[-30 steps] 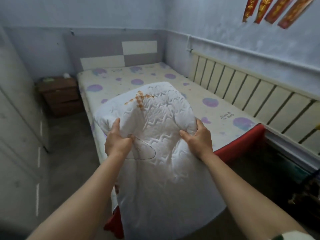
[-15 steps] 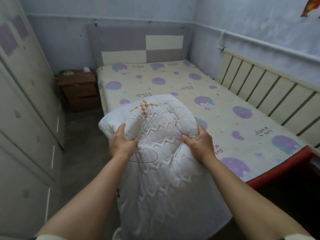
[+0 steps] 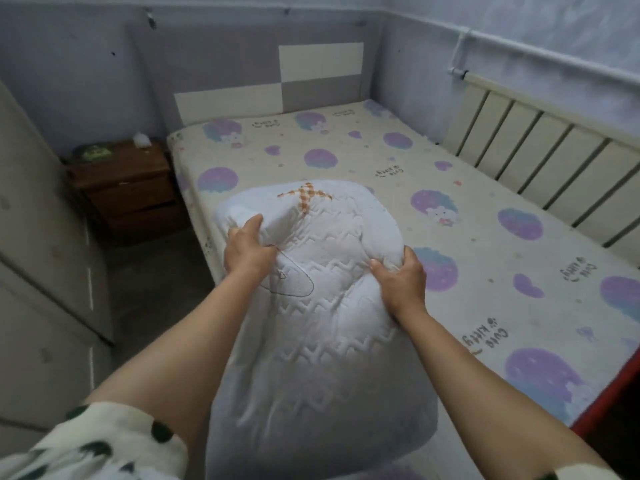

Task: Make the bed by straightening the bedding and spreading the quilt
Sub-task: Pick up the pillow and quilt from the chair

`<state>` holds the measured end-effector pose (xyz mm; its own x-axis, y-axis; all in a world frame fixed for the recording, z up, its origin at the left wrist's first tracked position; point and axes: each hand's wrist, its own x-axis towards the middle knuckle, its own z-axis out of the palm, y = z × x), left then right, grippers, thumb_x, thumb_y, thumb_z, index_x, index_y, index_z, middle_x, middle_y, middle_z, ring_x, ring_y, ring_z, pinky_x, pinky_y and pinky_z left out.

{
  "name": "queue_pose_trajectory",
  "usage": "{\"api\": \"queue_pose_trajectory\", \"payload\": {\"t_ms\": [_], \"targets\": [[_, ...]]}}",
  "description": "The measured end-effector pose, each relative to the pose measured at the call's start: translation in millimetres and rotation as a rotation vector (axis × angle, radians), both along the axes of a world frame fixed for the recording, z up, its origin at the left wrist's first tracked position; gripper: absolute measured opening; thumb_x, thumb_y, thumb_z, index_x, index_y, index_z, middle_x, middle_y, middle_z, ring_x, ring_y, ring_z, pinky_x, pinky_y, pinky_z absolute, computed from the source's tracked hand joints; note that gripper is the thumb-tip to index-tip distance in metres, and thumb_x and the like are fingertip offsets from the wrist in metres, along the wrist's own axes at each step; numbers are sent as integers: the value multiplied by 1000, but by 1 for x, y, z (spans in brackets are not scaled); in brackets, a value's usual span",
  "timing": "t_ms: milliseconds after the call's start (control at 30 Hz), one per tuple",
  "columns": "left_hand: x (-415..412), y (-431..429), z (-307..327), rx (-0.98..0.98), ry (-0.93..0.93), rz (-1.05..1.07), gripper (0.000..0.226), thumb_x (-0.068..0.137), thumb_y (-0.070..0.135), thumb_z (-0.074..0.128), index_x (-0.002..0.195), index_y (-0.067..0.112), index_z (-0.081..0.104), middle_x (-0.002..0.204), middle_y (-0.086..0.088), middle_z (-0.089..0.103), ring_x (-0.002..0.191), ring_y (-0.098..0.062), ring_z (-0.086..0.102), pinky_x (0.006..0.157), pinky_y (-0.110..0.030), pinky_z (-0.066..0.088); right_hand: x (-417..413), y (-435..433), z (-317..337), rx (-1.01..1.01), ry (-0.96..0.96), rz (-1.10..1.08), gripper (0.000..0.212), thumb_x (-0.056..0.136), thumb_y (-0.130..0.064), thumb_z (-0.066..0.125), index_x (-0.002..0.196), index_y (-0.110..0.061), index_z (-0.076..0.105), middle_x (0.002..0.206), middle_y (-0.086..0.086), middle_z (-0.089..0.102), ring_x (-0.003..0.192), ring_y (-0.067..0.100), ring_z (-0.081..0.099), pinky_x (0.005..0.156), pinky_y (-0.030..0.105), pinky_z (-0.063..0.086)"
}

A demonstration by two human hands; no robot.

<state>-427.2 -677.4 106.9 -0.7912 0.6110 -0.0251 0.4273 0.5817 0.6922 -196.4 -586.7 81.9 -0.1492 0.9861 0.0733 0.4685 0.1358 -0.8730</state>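
Purple-spotted bed [image 3: 502, 258] stretches from us toward 12 o'clock. White quilt [image 3: 322, 341], bunched above its 7 o'clock edge, looks soft, bulky and fairly light to us; corners would give the surest hold. Our left hand [image 3: 247, 252] and right hand [image 3: 401, 277] each clench a fold near its top.

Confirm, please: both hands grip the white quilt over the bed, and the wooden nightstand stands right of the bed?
Not quite: in the head view the left hand and right hand grip the white quilt over the bed, but the wooden nightstand stands left of it.
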Motion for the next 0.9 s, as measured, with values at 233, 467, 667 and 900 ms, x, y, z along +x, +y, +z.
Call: {"api": "queue_pose_trajectory", "payload": {"t_ms": [233, 467, 667, 900], "targets": [[-122, 96, 79, 186, 14, -301, 77, 86, 2, 57, 150, 30, 24, 159, -8, 11, 147, -22, 12, 119, -36, 15, -143, 99, 37, -189, 158, -40, 71, 98, -38, 42, 153, -12, 5, 156, 13, 25, 140, 31, 29, 115, 37, 24], [-122, 83, 18, 127, -67, -341, 53, 90, 10, 60, 141, 9, 45, 139, -11, 51, 127, -25, 49, 109, -38, 37, -170, 77, 7, -29, -415, 235, 40, 100, -30, 38, 136, -16, 45, 142, 12, 44, 130, 30, 40, 104, 40, 30], [-67, 56, -18, 32, -13, -327, 32, 93, 20, 54, 124, 14, 63, 122, -9, 64, 111, -27, 59, 98, -37, 47, -130, 45, -15, -1, -421, 294, 25, 94, -20, 44, 69, -16, 49, 86, 13, 63, 86, 30, 58, 74, 36, 41], [36, 39, 13, 58, 76, -398, 23, 93, 24, 53, 88, 7, 68, 91, -15, 70, 90, -32, 63, 77, -36, 49, -35, 26, 25, 64, -387, 216, 25, 90, -21, 44, 78, -4, 59, 81, 13, 66, 79, 33, 60, 72, 41, 51]]}}
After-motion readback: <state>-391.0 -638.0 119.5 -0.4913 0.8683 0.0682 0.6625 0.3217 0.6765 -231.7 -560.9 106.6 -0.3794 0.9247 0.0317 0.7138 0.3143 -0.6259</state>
